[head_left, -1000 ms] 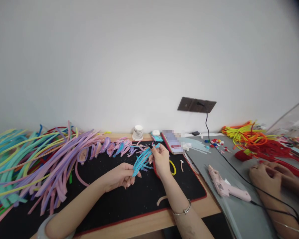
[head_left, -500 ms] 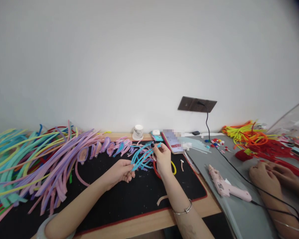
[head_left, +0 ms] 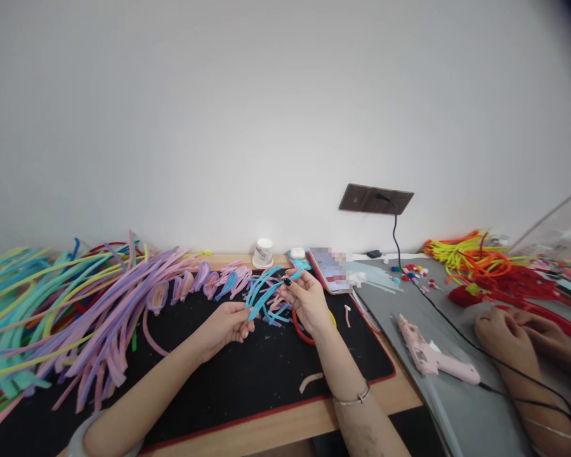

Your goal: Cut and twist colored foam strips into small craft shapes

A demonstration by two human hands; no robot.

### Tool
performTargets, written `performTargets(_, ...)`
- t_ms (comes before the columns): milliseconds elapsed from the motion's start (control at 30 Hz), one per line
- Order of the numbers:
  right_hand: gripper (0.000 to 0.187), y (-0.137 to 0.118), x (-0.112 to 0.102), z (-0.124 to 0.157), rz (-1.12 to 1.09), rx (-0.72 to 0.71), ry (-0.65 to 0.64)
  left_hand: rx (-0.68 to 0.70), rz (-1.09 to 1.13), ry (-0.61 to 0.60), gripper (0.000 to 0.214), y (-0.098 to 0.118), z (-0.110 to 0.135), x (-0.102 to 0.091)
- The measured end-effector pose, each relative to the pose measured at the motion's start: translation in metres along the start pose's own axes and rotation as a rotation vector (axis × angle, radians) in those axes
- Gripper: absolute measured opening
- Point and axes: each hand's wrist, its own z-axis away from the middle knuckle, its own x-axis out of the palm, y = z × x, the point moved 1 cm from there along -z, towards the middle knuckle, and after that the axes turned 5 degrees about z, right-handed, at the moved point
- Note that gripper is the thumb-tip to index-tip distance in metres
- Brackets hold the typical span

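Several light-blue pipe cleaners curve in loops between my two hands above a black mat. The fingers of my left hand pinch their lower left ends. My right hand, with dark nails, grips the strands at their upper right. Behind and below my right hand lie pliers-like red handles with some yellow, partly hidden by the wrist. Just beyond my hands, coiled pink and purple pipe cleaners stand in a row along the mat's back edge.
A big heap of pastel pipe cleaners covers the left side. At the back are a white cup and a phone. On the right lie a pink glue gun with its black cord, and a co-worker's hands near red pipe cleaners.
My right hand has shifted slightly left and down along the light-blue pipe cleaners, and their loops now bunch closer together. My left hand has moved slightly left, still pinching the ends.
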Motion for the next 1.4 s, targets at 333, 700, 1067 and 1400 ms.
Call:
performTargets(333,0.024,0.002,0.001,-0.001,0.083,-0.071,0.103,-0.026,-0.046,-0.019,0.028,0.001,0.002,0.002)
performTargets(700,0.027,0.01,-0.007,-0.005,0.213,-0.147,0.181,-0.041,-0.069,-0.038,0.032,0.002,0.004,0.005)
performTargets(1067,0.028,0.0,-0.003,-0.003,0.048,-0.066,0.15,-0.042,-0.089,-0.075,0.034,-0.004,0.001,0.001)
performTargets(1400,0.027,0.0,-0.004,-0.003,-0.01,0.013,0.068,-0.063,-0.081,-0.063,0.031,-0.003,0.002,0.004)
